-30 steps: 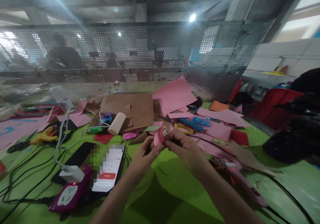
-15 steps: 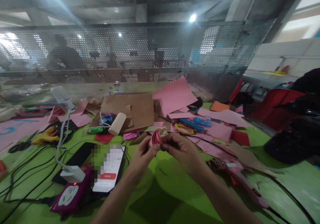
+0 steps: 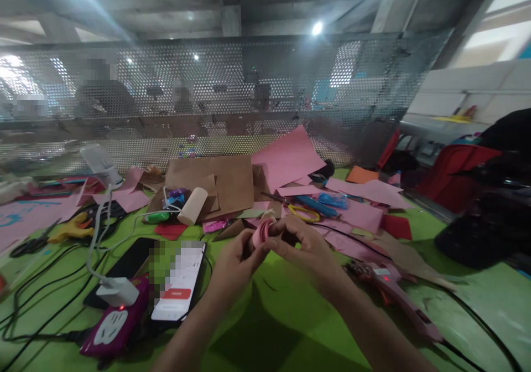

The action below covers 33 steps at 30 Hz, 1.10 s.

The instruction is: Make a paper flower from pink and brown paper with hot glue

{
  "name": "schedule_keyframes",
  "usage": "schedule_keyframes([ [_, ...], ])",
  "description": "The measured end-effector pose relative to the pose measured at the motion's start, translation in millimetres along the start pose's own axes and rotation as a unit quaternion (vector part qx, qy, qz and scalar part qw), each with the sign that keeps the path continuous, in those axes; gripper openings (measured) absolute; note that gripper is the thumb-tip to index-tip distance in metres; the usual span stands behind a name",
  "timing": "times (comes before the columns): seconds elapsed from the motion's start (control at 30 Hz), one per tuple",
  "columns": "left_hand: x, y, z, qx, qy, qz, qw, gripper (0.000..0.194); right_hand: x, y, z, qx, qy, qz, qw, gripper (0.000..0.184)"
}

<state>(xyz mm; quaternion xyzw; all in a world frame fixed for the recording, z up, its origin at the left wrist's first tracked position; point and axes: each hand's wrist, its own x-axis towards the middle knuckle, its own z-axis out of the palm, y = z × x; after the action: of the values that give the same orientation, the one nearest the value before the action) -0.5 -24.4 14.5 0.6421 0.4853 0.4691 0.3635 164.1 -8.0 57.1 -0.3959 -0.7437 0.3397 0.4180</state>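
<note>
Left hand, right hand both clamped on pink coil, probably paper, layers blurred. Pink corded tool lies beside right forearm on green table.

Left hand and right hand partly hide the pink roll. Right of them, the edge crops a dark shape

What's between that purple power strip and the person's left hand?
In the head view, a lit phone and a thin dark cord lie between the purple power strip and the left hand.
</note>
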Motion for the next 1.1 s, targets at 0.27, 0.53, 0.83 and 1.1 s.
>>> schedule_keyframes([
  [0.27, 0, 6, -0.6, -0.062, -0.010, -0.025, 0.998, 0.035, 3, 12, 3, 0.133, -0.015, 0.010, 0.991, 0.011],
  [0.53, -2, 3, 0.9, -0.223, -0.008, -0.078, 0.972, 0.043, 4, 14, 7, 0.234, -0.033, 0.062, 0.970, 0.019],
  [0.83, 1, 6, 1.5, -0.076, -0.009, -0.024, 0.997, 0.035, 2, 11, -1, 0.139, 0.010, 0.046, 0.989, 0.034],
  [1.1, -3, 6, -0.5, 0.186, 0.007, 0.030, 0.982, 0.026, 3, 17, 1, 0.105, 0.033, 0.074, 0.991, 0.026],
])
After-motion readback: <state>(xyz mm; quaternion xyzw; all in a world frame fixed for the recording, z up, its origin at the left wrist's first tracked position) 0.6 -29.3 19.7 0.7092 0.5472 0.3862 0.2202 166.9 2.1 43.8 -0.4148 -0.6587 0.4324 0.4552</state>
